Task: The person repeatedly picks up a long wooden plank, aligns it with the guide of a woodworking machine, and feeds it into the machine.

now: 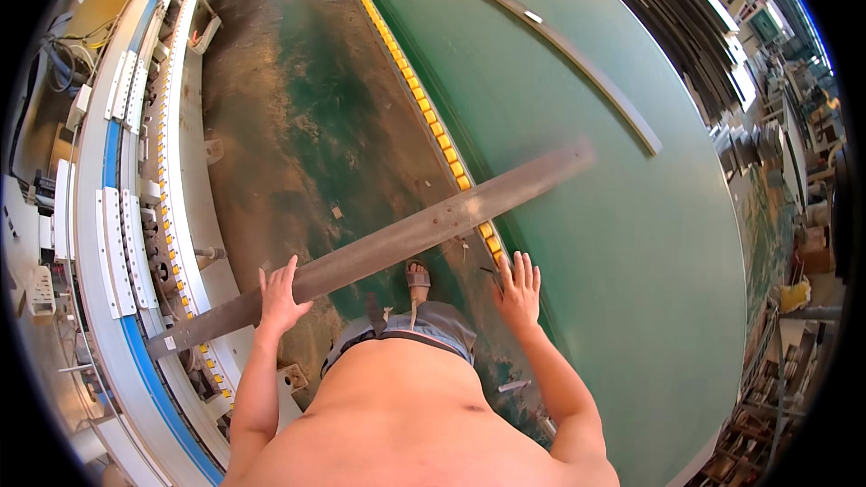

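We find the left grip [281, 302] with fingers extended and apart, set over the near edge of the long grey-brown board [388, 251]; we cannot tell whether it presses on it. The right grip [518, 293] is likewise unclosed, fingers straight, at the left edge of the green table [631, 307], near the yellow rollers [424, 104]. We note the board slanting across the scene: its left end lies over the machine rail [110, 158] with blue strips, its blurred right end over the table. We cannot tell whether that end touches the surface. Between rail and table we see the stained floor [316, 126]. Farther off, a narrow grey bar [591, 68] lies on the table; at far right, we record stacked dark sheets [672, 32].
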Available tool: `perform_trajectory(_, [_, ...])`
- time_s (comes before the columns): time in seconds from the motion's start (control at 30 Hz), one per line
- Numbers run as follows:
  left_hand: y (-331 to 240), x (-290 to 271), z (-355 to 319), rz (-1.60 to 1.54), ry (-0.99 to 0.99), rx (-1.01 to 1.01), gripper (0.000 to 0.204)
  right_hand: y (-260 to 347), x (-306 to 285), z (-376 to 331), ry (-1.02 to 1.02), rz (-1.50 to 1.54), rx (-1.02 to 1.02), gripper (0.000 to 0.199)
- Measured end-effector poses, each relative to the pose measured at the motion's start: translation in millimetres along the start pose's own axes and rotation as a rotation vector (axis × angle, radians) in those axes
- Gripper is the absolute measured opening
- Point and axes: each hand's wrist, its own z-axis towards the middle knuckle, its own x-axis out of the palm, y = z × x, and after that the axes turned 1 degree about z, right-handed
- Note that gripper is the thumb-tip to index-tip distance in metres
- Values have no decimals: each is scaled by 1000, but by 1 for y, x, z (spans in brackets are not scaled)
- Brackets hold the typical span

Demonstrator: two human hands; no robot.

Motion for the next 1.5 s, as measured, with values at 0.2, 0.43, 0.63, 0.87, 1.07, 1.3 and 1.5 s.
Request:
perform_trajectory(0.2, [8, -16, 34, -22, -20, -26, 105, 12, 7, 42, 68, 117, 13, 72])
perform_trajectory(0.43, [24, -28, 79, -58, -45, -30, 101, 22, 6, 95, 83, 119, 21, 72])
perform_trajectory(0.63, [32, -37, 114, -108, -85, 19, 98, 28, 9, 143, 42, 119, 39, 65])
perform_trajectory(0.87, [44, -45, 152, -120, -131, 87, 97, 33, 16, 199, 21, 69, 38, 63])
perform_trajectory(1.07, [57, -57, 190, -120, -123, 105, 97, 44, 25, 251, -28, -19, 28, 64])
perform_trajectory(1.3, [79, -74, 238, -131, -175, 130, 95, 49, 26, 276, -31, -26, 45, 60])
perform_trajectory(1.5, [98, -95, 279, -124, -187, 121, 95, 56, 20, 275, -24, -3, 69, 61])
